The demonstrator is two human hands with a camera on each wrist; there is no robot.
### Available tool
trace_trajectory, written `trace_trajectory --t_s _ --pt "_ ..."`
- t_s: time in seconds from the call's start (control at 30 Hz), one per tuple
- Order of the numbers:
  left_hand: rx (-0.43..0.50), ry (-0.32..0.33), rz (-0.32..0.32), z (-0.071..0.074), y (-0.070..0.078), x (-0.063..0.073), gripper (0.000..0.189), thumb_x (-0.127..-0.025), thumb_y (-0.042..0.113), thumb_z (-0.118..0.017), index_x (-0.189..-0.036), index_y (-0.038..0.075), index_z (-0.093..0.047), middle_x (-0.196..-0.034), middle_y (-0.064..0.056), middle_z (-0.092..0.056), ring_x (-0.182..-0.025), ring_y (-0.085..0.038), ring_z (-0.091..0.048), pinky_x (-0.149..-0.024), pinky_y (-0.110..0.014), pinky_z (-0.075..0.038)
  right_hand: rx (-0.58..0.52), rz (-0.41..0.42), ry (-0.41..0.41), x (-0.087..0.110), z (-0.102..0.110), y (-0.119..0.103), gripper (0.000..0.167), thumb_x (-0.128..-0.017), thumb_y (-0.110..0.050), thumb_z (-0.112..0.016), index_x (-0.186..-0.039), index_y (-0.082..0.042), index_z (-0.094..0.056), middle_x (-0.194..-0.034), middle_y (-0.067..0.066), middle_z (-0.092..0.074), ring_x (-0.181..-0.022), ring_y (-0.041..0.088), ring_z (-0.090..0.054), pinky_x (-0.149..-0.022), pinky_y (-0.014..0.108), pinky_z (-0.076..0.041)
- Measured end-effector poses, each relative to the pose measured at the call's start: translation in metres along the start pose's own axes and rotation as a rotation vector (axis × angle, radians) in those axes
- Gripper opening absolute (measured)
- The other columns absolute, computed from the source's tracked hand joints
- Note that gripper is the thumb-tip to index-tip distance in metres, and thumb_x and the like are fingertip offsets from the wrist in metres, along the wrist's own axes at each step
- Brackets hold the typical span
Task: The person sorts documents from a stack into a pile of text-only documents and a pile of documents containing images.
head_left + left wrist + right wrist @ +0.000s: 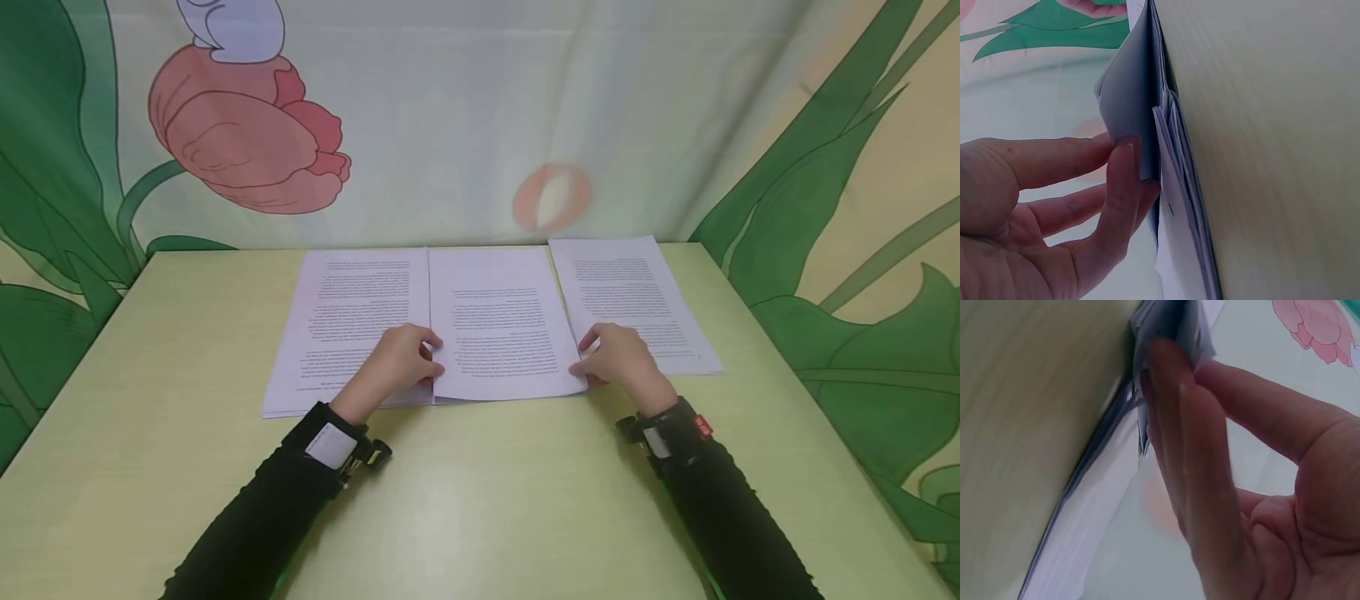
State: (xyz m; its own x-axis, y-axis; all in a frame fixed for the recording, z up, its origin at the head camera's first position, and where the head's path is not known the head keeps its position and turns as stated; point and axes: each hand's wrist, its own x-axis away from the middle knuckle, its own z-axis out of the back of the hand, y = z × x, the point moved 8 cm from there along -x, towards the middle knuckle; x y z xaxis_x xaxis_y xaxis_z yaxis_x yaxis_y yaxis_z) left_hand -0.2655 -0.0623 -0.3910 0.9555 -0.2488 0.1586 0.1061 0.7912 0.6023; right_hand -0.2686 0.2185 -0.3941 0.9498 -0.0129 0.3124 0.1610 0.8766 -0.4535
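A printed sheet of paper (pixel 498 333) lies in the middle of a row of paper on the table, its near edge slightly raised. My left hand (pixel 397 358) pinches its near left corner; in the left wrist view the lifted sheet (pixel 1125 103) bends between thumb and fingers. On the other side, my right hand (pixel 621 360) pinches the near right corner, and the right wrist view has the paper (pixel 1175 325) between its fingertips. Under my left hand is the left paper stack (pixel 360 300); my right hand overlaps the right stack (pixel 626 292).
The pale yellow table (pixel 487 500) extends toward me and to both sides. Behind its far edge hangs a light curtain (pixel 450 125) printed with flowers and leaves. The right stack sits at a slant, its far edge by the curtain. Black bands with small devices (pixel 371 454) are on both wrists.
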Motion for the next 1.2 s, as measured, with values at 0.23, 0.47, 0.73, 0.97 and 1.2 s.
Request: trace_trajectory --t_s 0.23,0.47,0.73,0.97,1.2 --pt "-0.062 -0.035 0.016 -0.004 0.0 0.001 0.038 -0.077 0.015 -0.076 -0.112 0.001 -0.068 -0.09 -0.01 -0.069 -0.077 -0.019 -0.06 -0.068 -0.028 -0.047 0.157 0.001 0.064 0.005 0.002 -0.005 0.038 -0.076 -0.022 -0.079 -0.104 -0.004 -0.061 -0.084 0.011 -0.066 -0.077 0.025 -0.056 -0.063 0.03 -0.039" --pt "-0.087 -0.049 0.018 -0.007 0.0 0.002 0.041 -0.078 0.019 -0.076 -0.111 -0.003 -0.067 -0.093 -0.012 -0.068 -0.078 -0.019 -0.059 -0.067 -0.028 -0.047 0.214 0.009 0.092 0.006 0.002 -0.006 0.037 -0.076 -0.022 -0.078 -0.104 -0.006 -0.062 -0.091 0.014 -0.065 -0.076 0.026 -0.055 -0.059 0.03 -0.039" --pt "-0.096 -0.04 0.011 -0.007 0.005 0.004 0.034 -0.078 0.018 -0.075 -0.103 -0.005 -0.068 -0.09 -0.012 -0.066 -0.077 -0.02 -0.055 -0.065 -0.027 -0.043 0.237 0.012 0.1 0.006 0.002 -0.008 0.037 -0.075 -0.023 -0.078 -0.104 -0.006 -0.062 -0.089 0.013 -0.066 -0.073 0.025 -0.055 -0.056 0.03 -0.039" --pt "-0.226 -0.02 -0.061 -0.01 0.017 0.008 0.036 -0.078 0.017 -0.075 -0.108 -0.004 -0.068 -0.097 -0.016 -0.064 -0.083 -0.024 -0.053 -0.068 -0.032 -0.044 0.194 0.012 0.069 0.005 0.004 -0.004 0.036 -0.076 -0.022 -0.077 -0.104 -0.005 -0.062 -0.084 0.009 -0.067 -0.072 0.022 -0.057 -0.058 0.029 -0.04" --pt "-0.254 -0.047 -0.147 -0.02 0.031 0.013 0.034 -0.092 0.016 -0.06 -0.123 0.004 -0.063 -0.11 -0.021 -0.055 -0.099 -0.03 -0.047 -0.083 -0.038 -0.042 0.147 -0.042 0.116 -0.001 0.031 0.025 0.051 -0.077 -0.026 -0.075 -0.115 0.002 -0.055 -0.108 0.024 -0.059 -0.094 0.036 -0.055 -0.073 0.043 -0.045"
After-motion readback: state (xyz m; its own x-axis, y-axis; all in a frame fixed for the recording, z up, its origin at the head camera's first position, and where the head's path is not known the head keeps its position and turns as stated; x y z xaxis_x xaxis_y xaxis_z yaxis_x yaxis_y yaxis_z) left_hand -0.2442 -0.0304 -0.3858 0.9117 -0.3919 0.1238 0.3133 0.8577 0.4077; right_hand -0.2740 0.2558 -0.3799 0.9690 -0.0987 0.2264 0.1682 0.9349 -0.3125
